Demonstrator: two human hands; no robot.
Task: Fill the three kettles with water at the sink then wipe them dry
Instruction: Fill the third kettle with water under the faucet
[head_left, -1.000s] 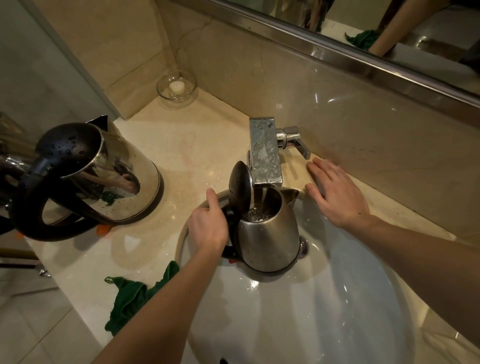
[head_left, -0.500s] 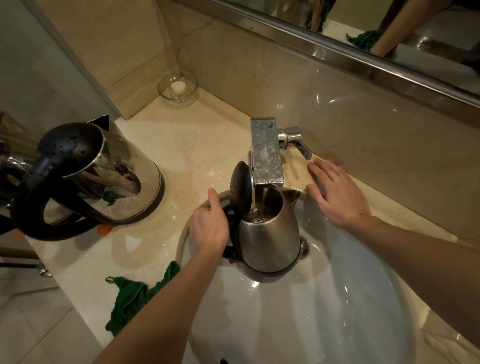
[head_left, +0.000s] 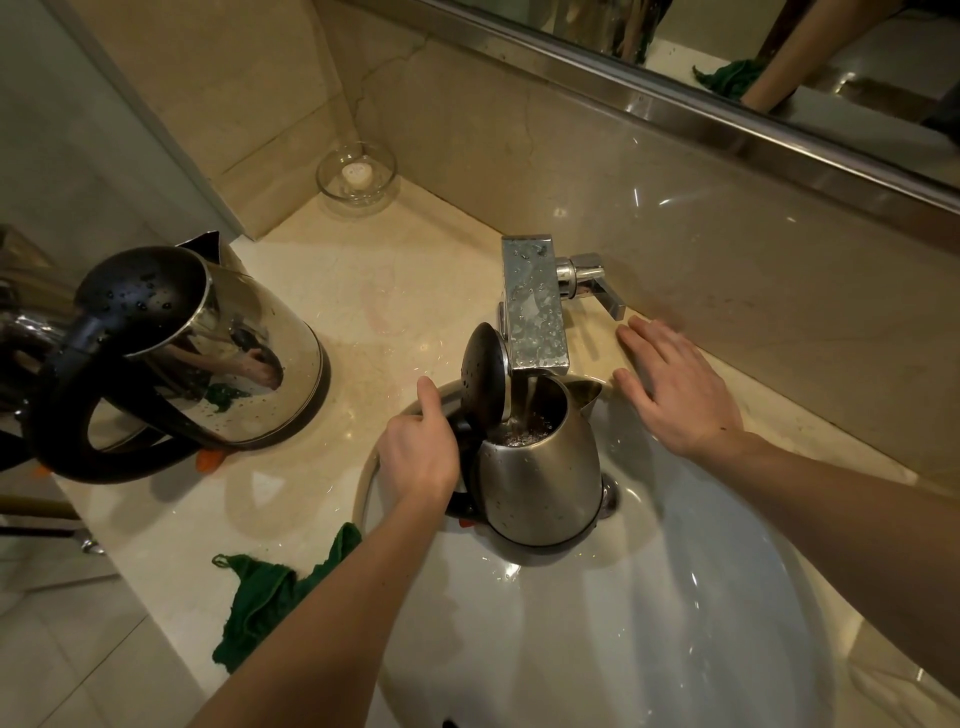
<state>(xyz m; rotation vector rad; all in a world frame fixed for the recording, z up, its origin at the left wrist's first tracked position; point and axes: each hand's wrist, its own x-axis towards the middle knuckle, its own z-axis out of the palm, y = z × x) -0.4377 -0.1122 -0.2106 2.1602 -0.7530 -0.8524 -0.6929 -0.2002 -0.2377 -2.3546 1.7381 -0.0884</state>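
One kettle (head_left: 540, 483) under tap (head_left: 532, 306) (lid (head_left: 485, 371) up), just right of left grip (head_left: 418, 457) — curled round handle (head_left: 464, 431); right grip (head_left: 675, 395) flat, empty.

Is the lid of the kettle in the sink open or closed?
Open. The black lid stands upright beside the faucet, and water streams past it into the kettle, held by the left hand.
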